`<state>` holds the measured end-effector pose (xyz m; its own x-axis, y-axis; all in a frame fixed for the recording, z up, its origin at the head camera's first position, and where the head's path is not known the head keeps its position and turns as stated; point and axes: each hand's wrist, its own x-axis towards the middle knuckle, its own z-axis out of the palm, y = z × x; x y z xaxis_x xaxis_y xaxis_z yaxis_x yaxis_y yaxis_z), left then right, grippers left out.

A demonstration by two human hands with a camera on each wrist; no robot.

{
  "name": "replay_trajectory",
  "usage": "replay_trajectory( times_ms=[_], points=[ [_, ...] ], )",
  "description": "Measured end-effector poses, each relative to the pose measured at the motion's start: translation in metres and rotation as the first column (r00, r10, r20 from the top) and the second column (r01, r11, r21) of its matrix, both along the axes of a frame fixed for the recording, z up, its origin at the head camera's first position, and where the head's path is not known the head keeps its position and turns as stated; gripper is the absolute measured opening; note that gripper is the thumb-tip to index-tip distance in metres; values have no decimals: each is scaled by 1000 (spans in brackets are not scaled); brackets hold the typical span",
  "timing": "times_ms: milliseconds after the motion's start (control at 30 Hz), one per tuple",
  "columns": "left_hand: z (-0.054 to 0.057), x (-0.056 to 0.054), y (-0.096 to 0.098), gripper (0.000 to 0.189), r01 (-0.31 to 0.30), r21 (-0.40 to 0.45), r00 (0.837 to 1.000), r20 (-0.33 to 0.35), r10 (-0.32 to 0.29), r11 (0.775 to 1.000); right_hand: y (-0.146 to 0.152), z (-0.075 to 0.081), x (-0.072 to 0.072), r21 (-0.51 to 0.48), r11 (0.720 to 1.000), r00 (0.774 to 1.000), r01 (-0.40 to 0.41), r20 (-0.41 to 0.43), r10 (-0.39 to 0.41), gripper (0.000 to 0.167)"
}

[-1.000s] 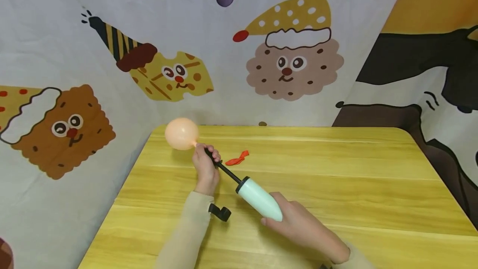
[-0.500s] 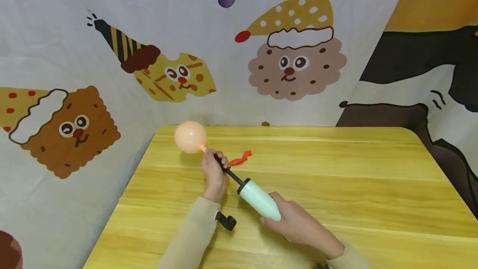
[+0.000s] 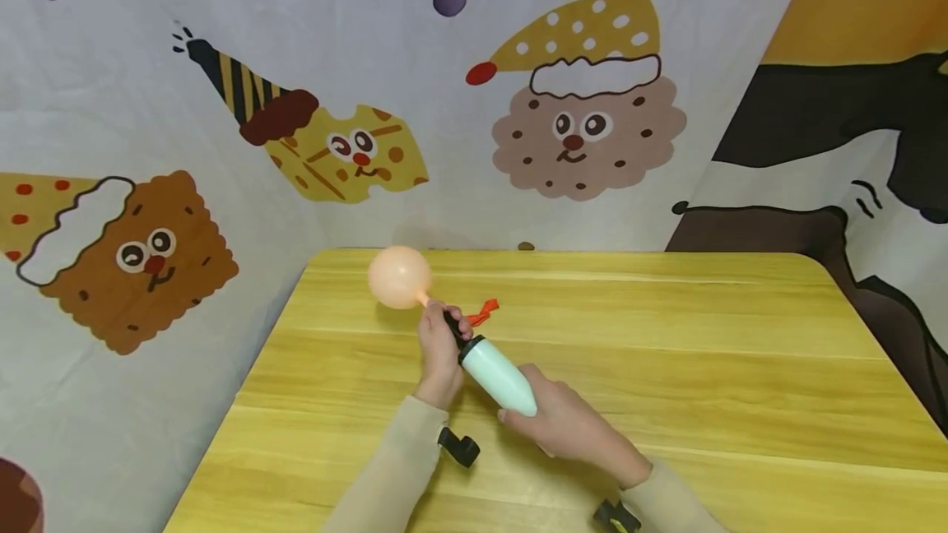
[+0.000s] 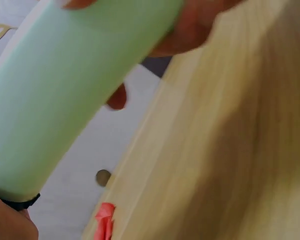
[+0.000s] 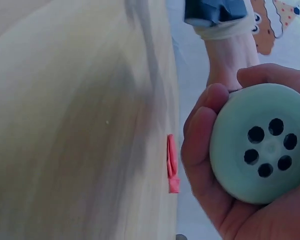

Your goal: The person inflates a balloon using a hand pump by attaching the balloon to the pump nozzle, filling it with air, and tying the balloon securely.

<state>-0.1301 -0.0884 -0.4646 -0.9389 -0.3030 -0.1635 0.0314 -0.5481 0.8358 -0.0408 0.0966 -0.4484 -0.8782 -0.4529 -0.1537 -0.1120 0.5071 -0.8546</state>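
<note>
Peach balloon (image 3: 400, 277), round with air, is just past my left hand (image 3: 440, 344), over the far left part of the table (image 3: 666, 344); whether it touches the wood I cannot tell. Filling looks well begun to me, though not finished: no knot shows on the neck (its mouth is hidden in my fist), and the red balloon (image 3: 486, 311) beyond my left fingers lies limp, seemingly without air. My left hand grips the black end (image 3: 453, 324) of the hand pump (image 3: 498, 375), where the neck comes in, and my right hand (image 3: 566, 419) is wrapped round the mint barrel near its holed end (image 5: 260, 145). The barrel's front sits close to my left hand. As for looks, the peach skin is smooth and taut, with a pale highlight, narrowing to a thin neck.
</note>
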Motion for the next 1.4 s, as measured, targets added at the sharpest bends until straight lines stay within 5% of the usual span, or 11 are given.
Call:
replay_trajectory(
  times_ms=[133,400,667,1100,1400],
  points=[
    [4,-5,-12,34,-11,17,1000,-1,11,1000,0,3,6,42,999,999,2,-40,-1,64],
    [9,-17,-43,31,-123,90,991,-35,127,988,26,12,31,138,990,994,-24,-102,38,61],
    [6,-9,-26,30,-109,99,994,-17,112,989,25,3,32,111,994,998,-12,-54,18,60],
    [-1,9,6,37,-7,16,1000,0,7,1000,7,1,7,25,1000,1000,-2,-6,2,62],
    [-10,4,-3,35,14,0,1000,-3,-14,1000,2,-6,11,39,999,999,15,-39,-14,64]
  ],
)
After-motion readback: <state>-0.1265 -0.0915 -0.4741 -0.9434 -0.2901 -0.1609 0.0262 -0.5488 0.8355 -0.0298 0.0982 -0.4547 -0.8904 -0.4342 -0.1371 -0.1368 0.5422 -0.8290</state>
